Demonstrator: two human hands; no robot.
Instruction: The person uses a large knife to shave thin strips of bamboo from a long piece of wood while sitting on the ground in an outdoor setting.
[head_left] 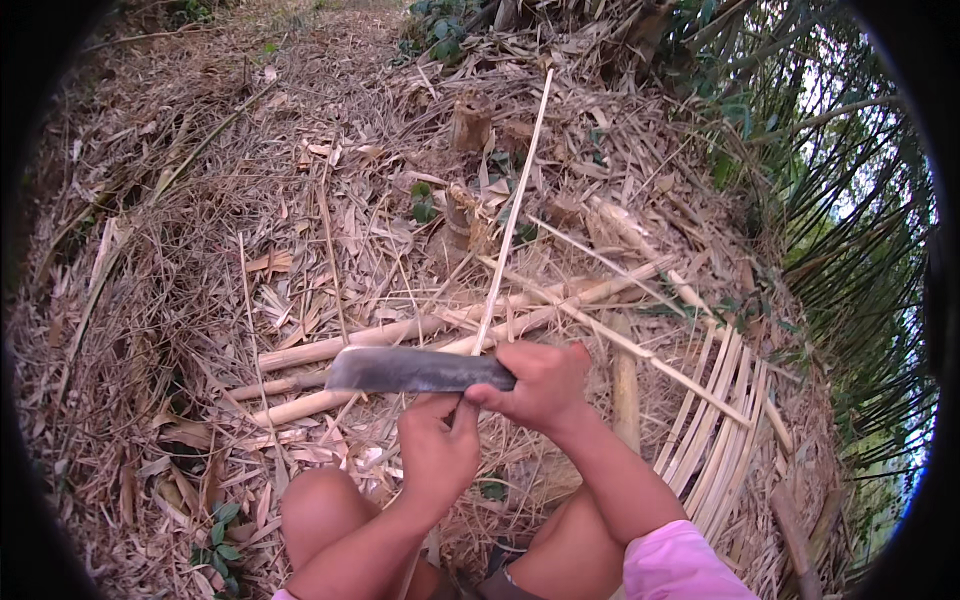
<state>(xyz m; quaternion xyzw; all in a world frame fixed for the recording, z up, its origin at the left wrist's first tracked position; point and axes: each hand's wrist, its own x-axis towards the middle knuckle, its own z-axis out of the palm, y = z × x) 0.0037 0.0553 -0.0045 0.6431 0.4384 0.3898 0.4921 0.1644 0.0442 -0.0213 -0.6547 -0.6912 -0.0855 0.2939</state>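
A broad, dark machete (410,370) lies crosswise in front of me, its blade extending leftward. My right hand (543,385) is closed around its handle end, with the thumb along the blade. Just below the blade, my left hand (437,450) is closed on a long, thin bamboo strip (515,210). That pale strip stretches away from me over the ground and passes by the blade next to my right fingers. The exact contact between blade and strip is hidden by the blade and my fingers.
Bamboo poles (340,347) lie across the ground ahead. Split strips (715,420) are laid side by side at the right. Cut stumps (470,125) stand farther off among dry leaves. Bamboo stems (850,260) rise at the far right. My bent knees (325,510) are close below.
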